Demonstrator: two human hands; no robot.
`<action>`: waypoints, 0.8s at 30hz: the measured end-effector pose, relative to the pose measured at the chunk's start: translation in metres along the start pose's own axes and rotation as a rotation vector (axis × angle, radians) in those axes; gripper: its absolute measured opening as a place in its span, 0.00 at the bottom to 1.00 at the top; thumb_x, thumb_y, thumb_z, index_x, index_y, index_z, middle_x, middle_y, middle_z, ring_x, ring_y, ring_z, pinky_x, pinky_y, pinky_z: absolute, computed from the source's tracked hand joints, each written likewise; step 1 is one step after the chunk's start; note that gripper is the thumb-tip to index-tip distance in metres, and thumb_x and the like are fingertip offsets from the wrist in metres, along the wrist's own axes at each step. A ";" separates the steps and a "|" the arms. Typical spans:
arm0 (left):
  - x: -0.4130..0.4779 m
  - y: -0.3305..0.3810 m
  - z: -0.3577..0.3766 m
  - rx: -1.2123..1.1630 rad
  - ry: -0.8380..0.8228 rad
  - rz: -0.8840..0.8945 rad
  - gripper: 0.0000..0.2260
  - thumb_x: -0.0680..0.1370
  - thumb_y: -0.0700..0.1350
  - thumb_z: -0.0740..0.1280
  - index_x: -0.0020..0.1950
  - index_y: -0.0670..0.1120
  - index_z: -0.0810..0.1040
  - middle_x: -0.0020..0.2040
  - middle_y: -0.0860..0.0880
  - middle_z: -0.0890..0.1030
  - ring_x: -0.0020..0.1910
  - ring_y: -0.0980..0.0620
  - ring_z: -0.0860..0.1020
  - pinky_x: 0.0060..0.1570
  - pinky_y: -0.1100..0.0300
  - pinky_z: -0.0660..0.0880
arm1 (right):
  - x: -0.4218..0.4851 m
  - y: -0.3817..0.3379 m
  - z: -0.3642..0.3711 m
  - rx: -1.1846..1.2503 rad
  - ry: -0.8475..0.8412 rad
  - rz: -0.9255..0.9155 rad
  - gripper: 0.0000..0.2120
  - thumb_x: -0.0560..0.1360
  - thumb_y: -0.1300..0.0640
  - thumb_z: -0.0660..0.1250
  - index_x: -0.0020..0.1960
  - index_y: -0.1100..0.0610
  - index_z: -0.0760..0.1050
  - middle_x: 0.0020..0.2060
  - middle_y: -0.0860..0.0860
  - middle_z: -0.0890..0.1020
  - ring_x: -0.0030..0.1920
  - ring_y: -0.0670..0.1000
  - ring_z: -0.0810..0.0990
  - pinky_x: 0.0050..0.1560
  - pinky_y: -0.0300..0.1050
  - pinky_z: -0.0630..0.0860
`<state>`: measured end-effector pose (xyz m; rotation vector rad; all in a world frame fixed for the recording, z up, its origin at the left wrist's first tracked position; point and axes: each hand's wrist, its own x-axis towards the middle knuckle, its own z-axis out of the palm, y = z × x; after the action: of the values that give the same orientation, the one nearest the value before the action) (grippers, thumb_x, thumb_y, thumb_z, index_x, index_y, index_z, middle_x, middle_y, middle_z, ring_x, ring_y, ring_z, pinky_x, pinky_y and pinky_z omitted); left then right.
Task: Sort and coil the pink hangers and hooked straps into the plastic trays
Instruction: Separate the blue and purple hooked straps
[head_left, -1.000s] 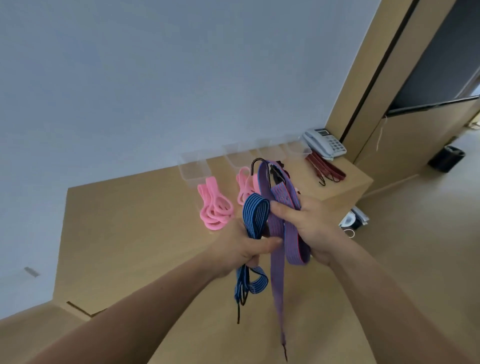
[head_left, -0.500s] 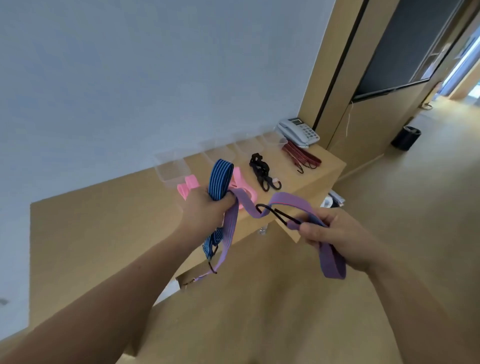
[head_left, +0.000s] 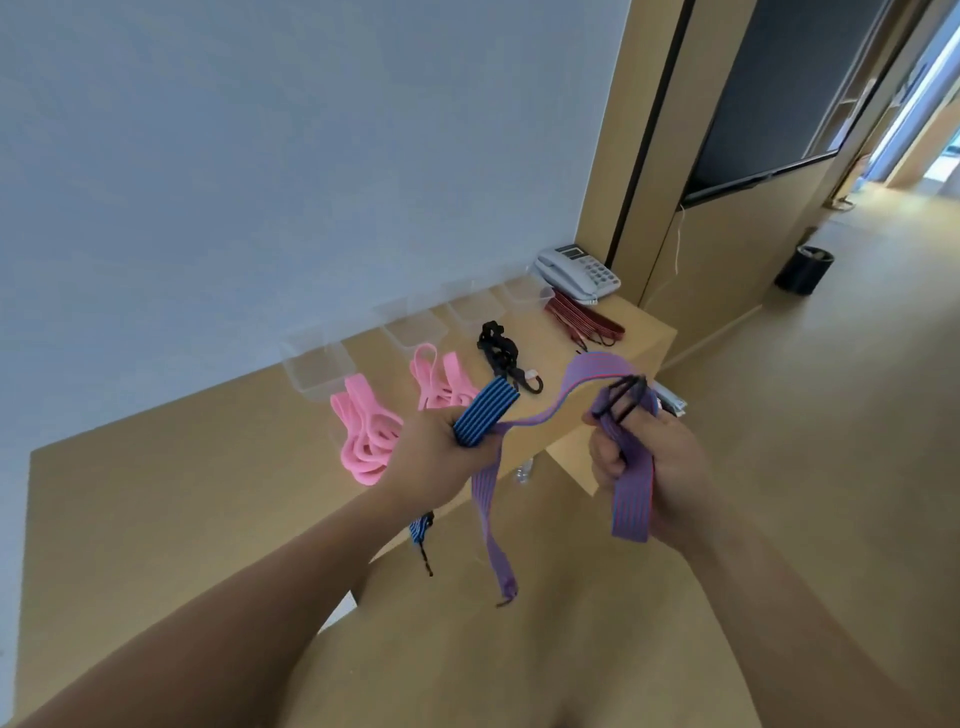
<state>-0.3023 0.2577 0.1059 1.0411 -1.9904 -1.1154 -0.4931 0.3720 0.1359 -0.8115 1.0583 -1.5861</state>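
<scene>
Firmly curled round a folded bundle of blue strap (head_left: 487, 418): fingers of the left hand (head_left: 434, 460). Flat woven elastic, ribbed with dark lengthwise stripes, standing up above those fingers; loose end with a thin dark hook dangling below the wrist. Pinched in the same fist, a purple strap (head_left: 584, 370), flat, finely striped, red-edged: one tail hanging limp below the left fingers, the rest arching in a soft wave across to the right hand (head_left: 657, 467). Right fingers closed on a doubled loop of that purple webbing, black wire hook (head_left: 623, 399) poking out just above them.

Beyond the left fingers, on the tan wooden tabletop (head_left: 182, 509), two heaps of glossy pink hangers (head_left: 363, 439), looped and rounded. Farther out, a crinkled black strap (head_left: 498, 351) with a hook, then a flat bundle of dark red straps (head_left: 584, 319) beside a grey telephone (head_left: 576, 270). Against the pale wall, a row of clear plastic trays (head_left: 317, 364), rectangular, thin-walled. Far past the right fingers, a black bin (head_left: 804, 269) on the floor.
</scene>
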 end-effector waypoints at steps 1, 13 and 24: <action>0.007 0.003 0.002 -0.010 0.021 -0.041 0.10 0.74 0.43 0.72 0.33 0.47 0.78 0.20 0.56 0.67 0.21 0.58 0.62 0.24 0.65 0.59 | 0.001 -0.003 -0.009 -0.016 -0.052 0.035 0.10 0.70 0.48 0.69 0.39 0.54 0.83 0.26 0.52 0.71 0.24 0.46 0.65 0.24 0.37 0.62; 0.068 0.095 0.059 -0.343 -0.141 -0.091 0.14 0.68 0.49 0.72 0.35 0.37 0.79 0.25 0.39 0.77 0.20 0.48 0.68 0.23 0.62 0.65 | 0.035 -0.057 -0.084 -0.742 -0.066 0.169 0.16 0.79 0.46 0.63 0.48 0.57 0.82 0.25 0.39 0.78 0.23 0.40 0.69 0.24 0.33 0.62; 0.100 0.152 0.126 -0.399 -0.165 0.075 0.07 0.76 0.42 0.71 0.39 0.42 0.82 0.35 0.45 0.85 0.18 0.52 0.68 0.23 0.63 0.67 | 0.037 -0.067 -0.132 -0.776 -0.282 0.082 0.11 0.75 0.58 0.72 0.52 0.65 0.77 0.29 0.43 0.75 0.30 0.42 0.70 0.34 0.36 0.67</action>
<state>-0.5031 0.2709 0.1972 0.6803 -1.8059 -1.5191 -0.6453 0.3737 0.1464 -1.4331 1.4844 -0.9270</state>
